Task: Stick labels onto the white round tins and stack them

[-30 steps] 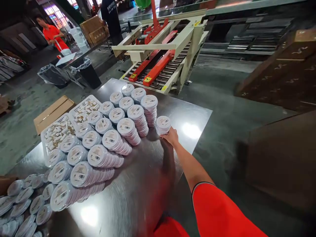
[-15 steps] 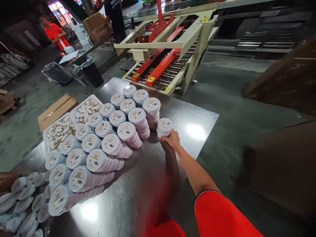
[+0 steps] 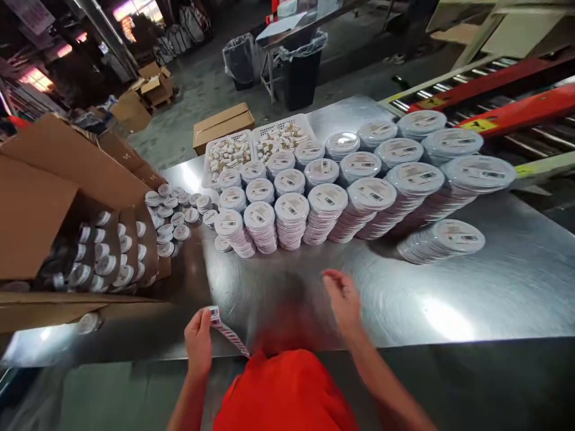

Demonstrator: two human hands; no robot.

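Note:
My left hand [image 3: 199, 341] pinches a narrow strip of labels [image 3: 231, 337] between thumb and fingers, near the table's front edge. The strip hangs down to the right, towards the red shirt. My right hand [image 3: 345, 299] is over the metal table with its fingers loosely curled and a gap at the thumb; nothing shows in it. Beyond it stand rows of stacked flat round packs [image 3: 330, 197] with barcode labels on top. One separate stack of round packs [image 3: 456, 236] leans at the right, apart from my right hand.
An open cardboard box [image 3: 58, 191] at the left holds round packs between dividers. Loose round tins [image 3: 179, 218] lie beside it. Two white baskets [image 3: 206, 173] of small pieces stand behind the stacks. Red-railed roller equipment [image 3: 530, 108] borders the table at the back right.
The view has swung left. My right hand has let go of the separate stack and come back over the table's middle. My left hand with the label strip is now in view.

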